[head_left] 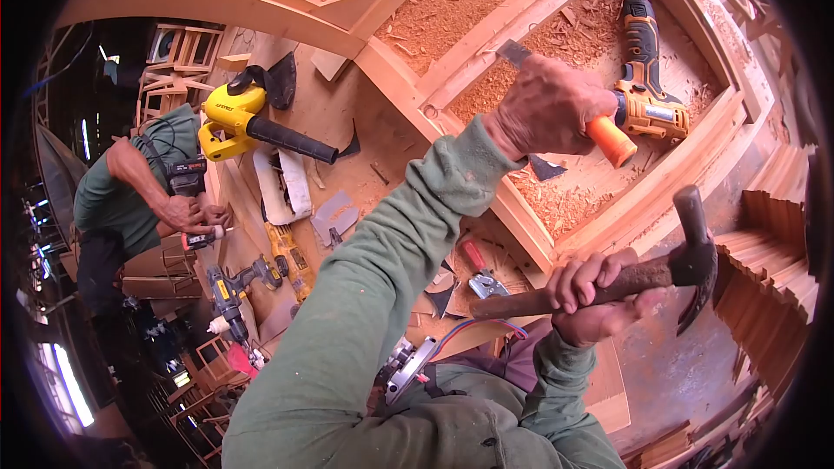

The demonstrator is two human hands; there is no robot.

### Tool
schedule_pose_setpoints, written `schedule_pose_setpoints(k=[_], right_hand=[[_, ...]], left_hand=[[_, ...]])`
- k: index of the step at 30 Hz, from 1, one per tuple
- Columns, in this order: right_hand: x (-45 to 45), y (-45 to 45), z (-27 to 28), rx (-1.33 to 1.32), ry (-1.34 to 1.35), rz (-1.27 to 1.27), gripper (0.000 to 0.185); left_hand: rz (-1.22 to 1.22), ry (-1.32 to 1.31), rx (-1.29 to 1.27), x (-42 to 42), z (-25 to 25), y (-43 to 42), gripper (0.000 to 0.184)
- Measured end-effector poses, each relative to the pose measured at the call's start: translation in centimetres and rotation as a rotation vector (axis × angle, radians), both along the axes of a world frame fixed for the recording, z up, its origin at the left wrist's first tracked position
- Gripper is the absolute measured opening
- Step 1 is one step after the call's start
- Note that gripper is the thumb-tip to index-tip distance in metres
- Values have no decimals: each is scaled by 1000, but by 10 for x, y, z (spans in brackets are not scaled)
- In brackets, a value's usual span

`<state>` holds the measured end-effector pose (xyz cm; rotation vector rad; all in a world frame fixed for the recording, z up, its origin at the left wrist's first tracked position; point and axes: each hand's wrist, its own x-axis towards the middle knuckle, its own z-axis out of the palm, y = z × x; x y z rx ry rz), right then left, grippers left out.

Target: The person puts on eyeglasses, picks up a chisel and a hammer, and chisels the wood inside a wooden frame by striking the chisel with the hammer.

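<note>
My left hand [556,104] is closed around a chisel, whose orange handle [612,143] sticks out to the right. The flat metal blade [513,53] points up and left, over a rail of the wooden frame [486,43]. Lower right, my right hand [599,300] wraps the handle of a claw hammer [693,262]. The hammer's head is to the right, apart from the chisel. Wood shavings [565,195] lie within the frame. Beyond my left hand a yellow and black cordless drill [647,78] rests inside the frame.
On the bench are a yellow blower [248,117], another cordless drill [234,295], a yellow power tool [288,252] and a red-handled tool [478,265]. A co-worker [143,182] handles a tool at left. Stacked wooden pieces [769,243] stand at right.
</note>
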<state>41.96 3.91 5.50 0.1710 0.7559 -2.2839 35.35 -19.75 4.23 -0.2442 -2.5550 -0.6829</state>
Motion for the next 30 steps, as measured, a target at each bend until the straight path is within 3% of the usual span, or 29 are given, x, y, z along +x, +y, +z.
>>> schedule_pose_setpoints(k=[2,6,10,12,13,16,18,20,21,26,30], right_hand=[[-1,-6,-5,131,-93,141,73],[-7,6,-1,168,52,174,75],[10,-1,-1,-93,46,-83,74],[3,-5,-8,186,-72,219,77],[0,-2,-8,263,-135,229,79],[2,8,-6,179,-50,184,78],[8,2,5,108,-29,2,77],[8,-6,4,36,-24,16,68],[5,-9,8,217,-74,128,69],[15,11,10,195,31,267,73],[27,20,6,192,-51,304,74]], left_hand=[[2,-5,4,1,-1,1,19],[15,-18,-11,4,-1,0,20],[27,-1,-30,1,1,1,17],[44,5,-48,1,-5,-1,16],[48,6,-60,0,-4,-1,15],[35,36,-59,-1,-2,-3,17],[31,28,-80,-1,-2,-5,15],[55,54,-37,-2,-1,-3,14],[48,43,-64,-2,1,-4,12],[242,136,-134,35,27,7,15],[137,43,-58,41,30,8,14]])
